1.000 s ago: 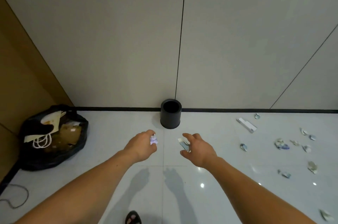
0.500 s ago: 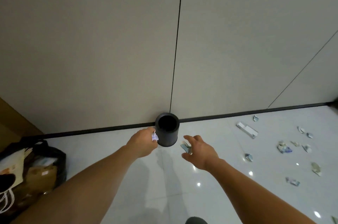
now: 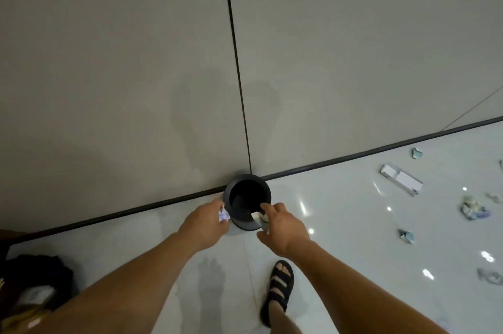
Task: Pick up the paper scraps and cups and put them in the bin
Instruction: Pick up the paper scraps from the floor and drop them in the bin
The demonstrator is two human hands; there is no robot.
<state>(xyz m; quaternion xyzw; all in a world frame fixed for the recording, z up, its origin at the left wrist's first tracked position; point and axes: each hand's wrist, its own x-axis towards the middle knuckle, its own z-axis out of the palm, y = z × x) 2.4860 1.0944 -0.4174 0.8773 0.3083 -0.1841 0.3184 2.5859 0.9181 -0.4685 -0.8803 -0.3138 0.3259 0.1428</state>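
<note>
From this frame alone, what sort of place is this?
Probably an indoor room or corridor: a glossy tiled floor, plain panelled wall, and a small black bin at its base, paper scraps littering the floor.

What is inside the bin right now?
The bin looks dark and its bottom is in shadow, so any contents cannot be made out. The right hand holds a scrap over its rim; the left hand holds a scrap beside it.
</note>
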